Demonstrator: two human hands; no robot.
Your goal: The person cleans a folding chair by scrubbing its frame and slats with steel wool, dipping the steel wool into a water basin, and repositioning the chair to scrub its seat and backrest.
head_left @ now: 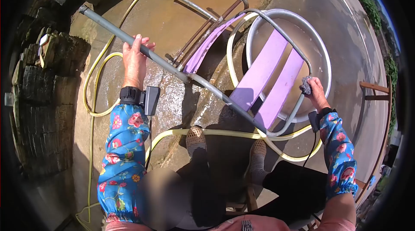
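Chair (261, 73) lies between left hand (135, 60), gripping its leg (110, 24), and right hand (318, 94), clutching scrubber (305, 86).

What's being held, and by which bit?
Left grip: the chair, by a grey tube. Right grip: a dark scrubber, by one side, against the frame.

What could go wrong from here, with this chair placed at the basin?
The left grip holds a grey tube of the purple-slatted chair; if it slips, the chair may tip against the metal basin.

The right grip holds a scouring pad against the curved frame, so the pad could slip off into the basin.

The yellow hose lies close to the perforated shoes on wet ground, so a foot might catch or slide.
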